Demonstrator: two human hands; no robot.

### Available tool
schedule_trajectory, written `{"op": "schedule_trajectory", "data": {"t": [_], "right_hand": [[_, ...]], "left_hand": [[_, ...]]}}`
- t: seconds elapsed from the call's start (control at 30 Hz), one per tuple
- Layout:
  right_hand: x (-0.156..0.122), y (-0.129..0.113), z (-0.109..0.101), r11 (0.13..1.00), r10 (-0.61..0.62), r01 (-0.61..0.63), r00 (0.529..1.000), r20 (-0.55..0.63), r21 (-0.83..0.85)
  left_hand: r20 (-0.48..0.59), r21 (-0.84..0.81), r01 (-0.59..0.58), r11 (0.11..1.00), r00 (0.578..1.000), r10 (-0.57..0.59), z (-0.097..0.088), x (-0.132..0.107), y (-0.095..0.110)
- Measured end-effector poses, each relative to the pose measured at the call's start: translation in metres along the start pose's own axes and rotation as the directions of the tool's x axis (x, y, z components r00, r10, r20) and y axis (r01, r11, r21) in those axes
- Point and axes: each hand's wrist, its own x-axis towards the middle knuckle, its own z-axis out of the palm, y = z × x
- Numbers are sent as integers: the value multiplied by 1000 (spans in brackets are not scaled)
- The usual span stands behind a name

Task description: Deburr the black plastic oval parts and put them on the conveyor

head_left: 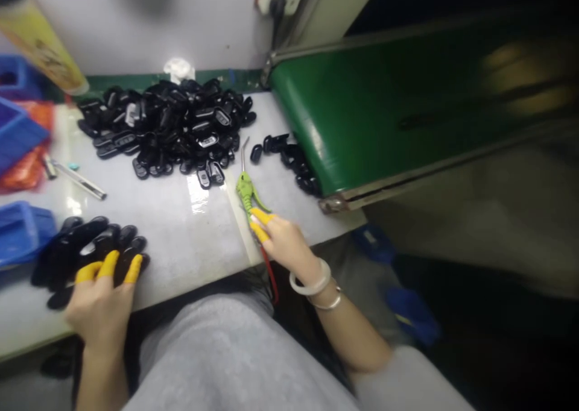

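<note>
Gripping a green plastic air blow gun (246, 194) w/ R hand (284, 245), yellow-capped fingers pressed together on its handle; L hand (99, 311) spread over small pile of glossy black plastic key-fob shells (90, 242). Most shells lie in big black heap (167, 125) on white work table (181, 248), approx. only a short black row (289, 161) by green conveyor belt (362, 109).

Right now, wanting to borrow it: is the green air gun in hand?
Yes, held: yellow-capped fingers of the right hand close on the green air gun.
</note>
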Motion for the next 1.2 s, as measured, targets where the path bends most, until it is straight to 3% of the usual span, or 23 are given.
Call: {"op": "schedule_trajectory", "data": {"t": [0.07,0.13,0.2,0.3,0.4,0.47,0.53,0.6,0.63,0.67,0.73,0.77,0.8,0.87,0.93,1.0,1.07,1.2], "right_hand": [[9,20,-8,981,194,-192,972,-133,30],[21,41,-13,918,392,-394,893,-221,35],[36,61,-15,858,505,-513,831,-234,31],[53,78,-13,823,562,-566,801,-206,44],[56,73,-10,827,561,-554,808,-179,92],[48,57,-8,859,507,-486,851,-134,163],[34,35,-7,889,402,-374,914,-60,264],[19,10,-4,833,240,-259,965,103,490],[12,-1,-2,725,109,-234,968,227,648],[7,-11,0,584,-44,-247,941,334,773],[1,-25,7,318,-294,-346,849,439,883],[-1,-30,12,254,-330,-374,833,444,892],[-1,-33,16,229,-299,-367,855,424,902],[-2,-33,23,282,-103,-259,949,298,924],[-6,-29,24,471,14,-110,993,117,875],[-12,-24,21,682,-62,42,998,0,730],[-20,-23,13,825,-221,201,975,-26,528],[-32,-30,1,923,-359,362,932,-48,128]], "left_hand": [[-19,-11,-1,1000,1000,1,0,0,0],[-15,-34,15,999,1000,-16,-2,0,1],[1,-60,34,998,999,-34,-5,-1,2],[-26,-114,16,993,999,-19,-9,-2,10],[-97,-278,-73,958,994,47,-9,-6,31],[-83,-485,-132,865,991,105,-8,-7,51],[15,-716,-126,687,981,195,-5,-6,74],[184,-882,-7,471,916,358,-2,-2,95],[257,-928,92,362,861,438,0,0,103],[304,-947,198,252,802,514,2,3,110],[341,-918,394,52,713,613,8,7,120],[354,-880,475,-26,691,631,11,8,123],[378,-836,542,-87,683,626,14,9,126],[465,-748,645,-155,677,570,20,8,128],[554,-682,708,-182,663,503,22,7,129],[604,-640,745,-188,640,475,22,6,129],[626,-618,764,-185,620,473,21,6,128],[658,-623,770,-139,612,439,19,7,128]]}}
